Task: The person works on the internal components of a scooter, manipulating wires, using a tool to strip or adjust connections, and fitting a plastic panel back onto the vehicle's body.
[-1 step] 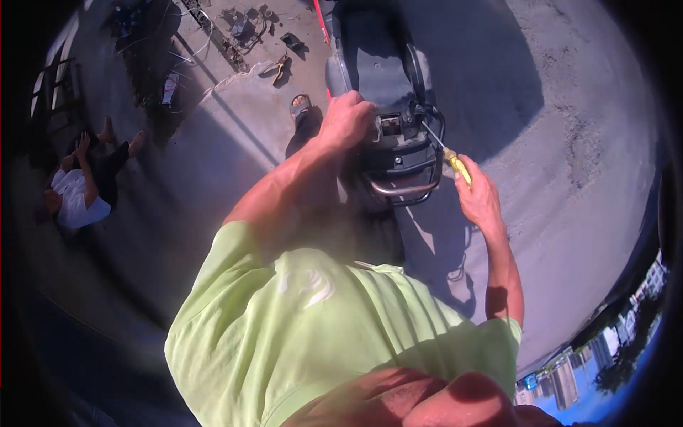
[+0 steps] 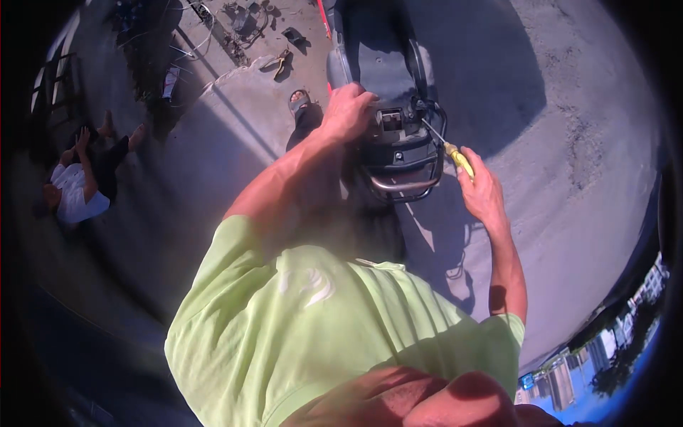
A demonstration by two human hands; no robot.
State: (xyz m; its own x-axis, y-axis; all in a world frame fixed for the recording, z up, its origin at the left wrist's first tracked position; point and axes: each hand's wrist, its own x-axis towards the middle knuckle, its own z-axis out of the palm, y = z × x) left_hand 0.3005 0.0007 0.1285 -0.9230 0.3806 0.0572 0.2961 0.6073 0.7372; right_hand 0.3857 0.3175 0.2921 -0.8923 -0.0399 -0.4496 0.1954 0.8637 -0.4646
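Note:
The rear of a dark scooter [image 2: 380, 67] is in front of me, with a square opening [image 2: 391, 121] in its black tail and a tubular rear rack [image 2: 405, 186] at the near end. My right hand [image 2: 485, 191] is closed round the yellow handle of a screwdriver [image 2: 459, 159]. Its metal shaft slants up and left to a black fitting [image 2: 416, 108] on the tail's right side; the exact contact of the tip is too small to tell. At the tail's left edge my left hand [image 2: 347, 112] is closed with curled fingers, and what lies under the fingertips is hidden.
Another person [image 2: 82, 185] sits on the ground at far left. Loose parts and cables [image 2: 245, 21] lie at the upper left, with a dark piece [image 2: 294, 35] and a brownish object [image 2: 281, 64] nearer. My sandalled foot [image 2: 299, 99] stands left of the scooter.
Nearly the same picture. Within the view, the scooter's tail and my left hand sit slightly higher; my right hand is slightly farther right, still on the screwdriver.

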